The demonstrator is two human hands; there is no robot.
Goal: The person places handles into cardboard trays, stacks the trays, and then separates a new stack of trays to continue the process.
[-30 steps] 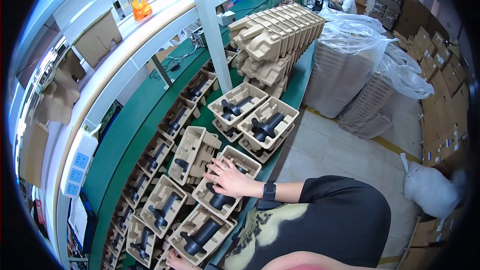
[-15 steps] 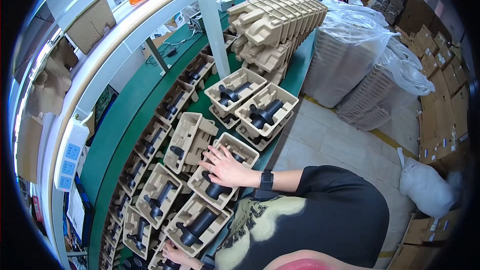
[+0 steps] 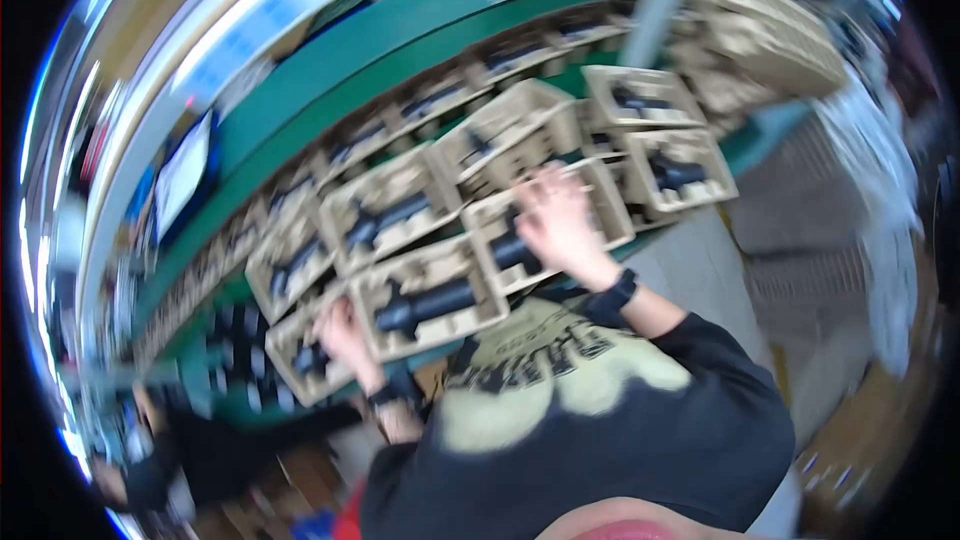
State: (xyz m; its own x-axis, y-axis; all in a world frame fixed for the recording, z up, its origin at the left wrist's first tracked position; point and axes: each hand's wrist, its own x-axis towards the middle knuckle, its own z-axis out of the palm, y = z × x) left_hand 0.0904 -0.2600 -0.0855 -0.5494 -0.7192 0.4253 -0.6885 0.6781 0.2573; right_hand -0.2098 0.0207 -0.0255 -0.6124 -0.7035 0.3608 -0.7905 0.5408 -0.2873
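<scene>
Blurred by motion, my right hand (image 3: 558,220) lies over a beige moulded-pulp tray (image 3: 617,202), its fingers stretched across it. A black cylindrical part (image 3: 512,248) sits in that tray beside the palm. My left hand (image 3: 342,335) reaches over another pulp tray (image 3: 295,377) with a dark part (image 3: 311,358) in it; its fingers are smeared. Between my hands, a tray (image 3: 436,345) holds a long black tube-shaped part with a flange (image 3: 425,308). Behind it, another tray (image 3: 338,202) carries a similar black part (image 3: 385,220).
A row of filled trays (image 3: 430,100) runs along the green bench (image 3: 400,40). Stacked pulp trays (image 3: 775,35) stand at the far right by a pale post (image 3: 665,0). Black parts (image 3: 240,345) cluster at left, near another person in dark clothing (image 3: 190,455).
The view has swung round toward the left, so the bench lies more crosswise and another person shows at lower left. My right hand remains over its tray; my left forearm shows more.
</scene>
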